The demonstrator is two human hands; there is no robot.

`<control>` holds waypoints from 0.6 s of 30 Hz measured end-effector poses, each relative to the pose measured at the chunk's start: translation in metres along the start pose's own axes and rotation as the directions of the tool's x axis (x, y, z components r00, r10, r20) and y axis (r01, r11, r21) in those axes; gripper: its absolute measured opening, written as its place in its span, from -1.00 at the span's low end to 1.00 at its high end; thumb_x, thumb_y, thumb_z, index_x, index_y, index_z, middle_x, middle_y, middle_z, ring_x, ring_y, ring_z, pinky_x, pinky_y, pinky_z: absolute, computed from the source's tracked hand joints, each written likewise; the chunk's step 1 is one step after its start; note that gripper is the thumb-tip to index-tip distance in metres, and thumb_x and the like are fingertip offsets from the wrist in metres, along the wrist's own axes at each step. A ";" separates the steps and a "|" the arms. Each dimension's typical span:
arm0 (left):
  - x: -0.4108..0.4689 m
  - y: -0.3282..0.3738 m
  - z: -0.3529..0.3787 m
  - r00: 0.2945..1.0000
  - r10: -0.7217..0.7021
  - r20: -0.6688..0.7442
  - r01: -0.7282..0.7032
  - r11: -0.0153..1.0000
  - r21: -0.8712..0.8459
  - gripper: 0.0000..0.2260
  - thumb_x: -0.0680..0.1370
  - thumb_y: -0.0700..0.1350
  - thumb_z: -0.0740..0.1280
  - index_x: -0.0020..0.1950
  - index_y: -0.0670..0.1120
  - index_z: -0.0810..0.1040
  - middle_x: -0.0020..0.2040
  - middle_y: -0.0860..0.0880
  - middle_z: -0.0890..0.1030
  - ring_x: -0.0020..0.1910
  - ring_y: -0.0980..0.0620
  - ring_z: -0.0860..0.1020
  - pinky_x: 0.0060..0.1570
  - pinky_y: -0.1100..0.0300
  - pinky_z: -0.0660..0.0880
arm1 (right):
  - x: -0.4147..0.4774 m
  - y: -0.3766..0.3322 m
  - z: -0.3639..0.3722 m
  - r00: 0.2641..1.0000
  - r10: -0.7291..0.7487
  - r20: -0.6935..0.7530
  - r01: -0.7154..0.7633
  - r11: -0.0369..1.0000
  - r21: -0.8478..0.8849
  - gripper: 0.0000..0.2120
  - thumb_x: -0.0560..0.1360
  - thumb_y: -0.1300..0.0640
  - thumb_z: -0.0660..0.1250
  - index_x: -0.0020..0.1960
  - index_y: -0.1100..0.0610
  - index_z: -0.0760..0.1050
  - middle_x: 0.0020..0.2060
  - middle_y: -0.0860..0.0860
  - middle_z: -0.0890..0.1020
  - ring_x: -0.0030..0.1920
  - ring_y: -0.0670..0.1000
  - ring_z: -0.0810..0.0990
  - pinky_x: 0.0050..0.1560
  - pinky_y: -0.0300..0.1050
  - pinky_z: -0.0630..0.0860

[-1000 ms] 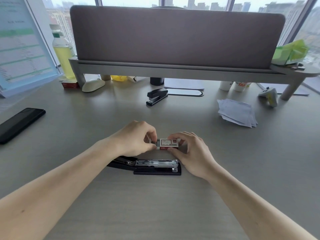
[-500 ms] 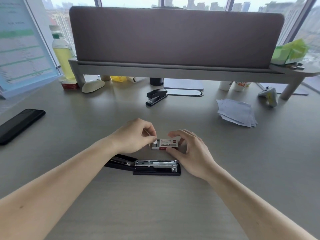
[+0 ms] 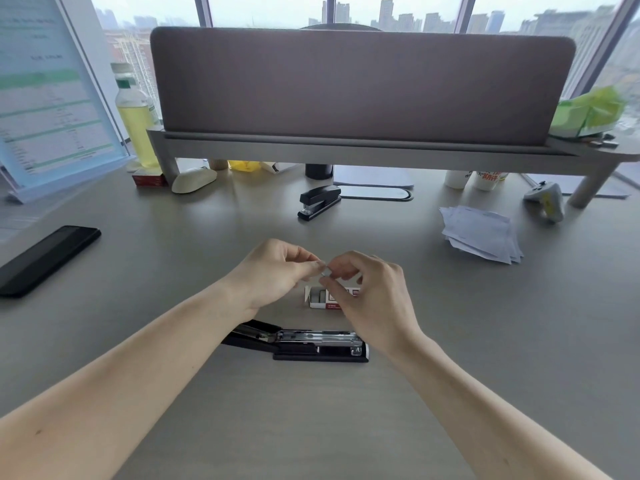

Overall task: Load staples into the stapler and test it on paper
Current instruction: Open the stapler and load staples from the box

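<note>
A black stapler (image 3: pixel 311 344) lies flat on the desk, flipped open, its metal staple channel facing up. Just behind it rests a small red-and-white staple box (image 3: pixel 320 296) with its left end open and grey staples showing inside. Above the box, my left hand (image 3: pixel 273 275) and my right hand (image 3: pixel 370 299) meet fingertip to fingertip and pinch a small strip of staples (image 3: pixel 325 270) between them. Both hands are lifted off the box. A stack of white paper (image 3: pixel 479 233) sits far right.
A second black stapler (image 3: pixel 318 201) stands closed further back. A black phone (image 3: pixel 45 259) lies at the left, a monitor (image 3: pixel 52 98) beyond it. A shelf riser (image 3: pixel 346 154) with a grey panel spans the back, with a bottle (image 3: pixel 135 123), mouse (image 3: pixel 194 180) and cups under it.
Both hands have let go of the staple box, which now lies open on the desk. They have risen slightly and now pinch a staple strip between their fingertips.
</note>
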State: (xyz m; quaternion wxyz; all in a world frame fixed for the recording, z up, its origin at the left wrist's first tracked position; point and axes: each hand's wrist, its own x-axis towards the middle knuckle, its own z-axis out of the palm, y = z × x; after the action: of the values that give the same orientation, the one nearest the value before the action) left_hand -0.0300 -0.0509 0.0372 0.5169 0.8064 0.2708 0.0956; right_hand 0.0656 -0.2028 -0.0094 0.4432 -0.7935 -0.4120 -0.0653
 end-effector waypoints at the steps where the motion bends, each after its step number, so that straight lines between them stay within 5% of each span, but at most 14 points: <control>1: 0.001 -0.002 0.000 1.000 0.002 0.002 -0.002 1.000 0.006 -0.85 0.55 0.00 0.51 -0.07 -0.08 0.75 -0.02 -0.13 0.76 -0.06 0.08 0.61 0.21 0.01 0.58 | 0.000 0.001 0.000 1.000 -0.003 0.003 0.003 1.000 0.000 -0.92 0.51 0.06 0.53 0.00 -0.02 0.71 -0.16 -0.18 0.74 -0.10 -0.16 0.64 0.03 -0.10 0.58; 5: -0.002 -0.007 -0.004 0.982 0.187 -0.025 -0.182 0.975 0.124 -0.89 0.52 0.01 0.54 -0.07 0.01 0.67 -0.10 0.08 0.72 -0.06 0.13 0.66 0.10 0.10 0.60 | 0.002 0.003 -0.004 0.999 0.001 0.032 -0.001 1.000 0.018 -0.93 0.53 0.06 0.52 0.01 -0.03 0.74 -0.14 -0.19 0.76 -0.09 -0.18 0.67 0.02 -0.20 0.57; 10: -0.009 -0.008 -0.006 0.864 0.501 0.045 -0.473 0.779 0.412 -0.82 0.48 -0.10 0.59 0.03 0.04 0.66 -0.06 0.11 0.73 -0.02 0.26 0.67 0.10 0.11 0.62 | 0.005 0.003 -0.011 0.996 -0.004 0.086 -0.001 0.999 0.049 -0.91 0.54 0.10 0.52 0.04 -0.02 0.75 -0.18 -0.20 0.75 -0.12 -0.27 0.66 -0.08 -0.49 0.46; 18: -0.013 -0.010 0.000 0.827 0.559 0.055 -0.527 0.737 0.423 -0.90 0.49 -0.14 0.58 -0.04 -0.03 0.71 -0.17 0.09 0.75 -0.16 0.20 0.71 -0.04 0.13 0.64 | -0.002 0.006 -0.012 0.995 -0.026 0.101 0.024 0.999 0.024 -0.88 0.56 0.07 0.50 0.09 0.02 0.74 -0.22 -0.26 0.68 -0.15 -0.28 0.63 -0.09 -0.47 0.46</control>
State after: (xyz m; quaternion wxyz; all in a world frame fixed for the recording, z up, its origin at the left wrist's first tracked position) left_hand -0.0441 -0.0550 0.0303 0.2695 0.9377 0.0572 0.2118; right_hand 0.0715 -0.2144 -0.0068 0.4301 -0.7854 -0.4444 -0.0259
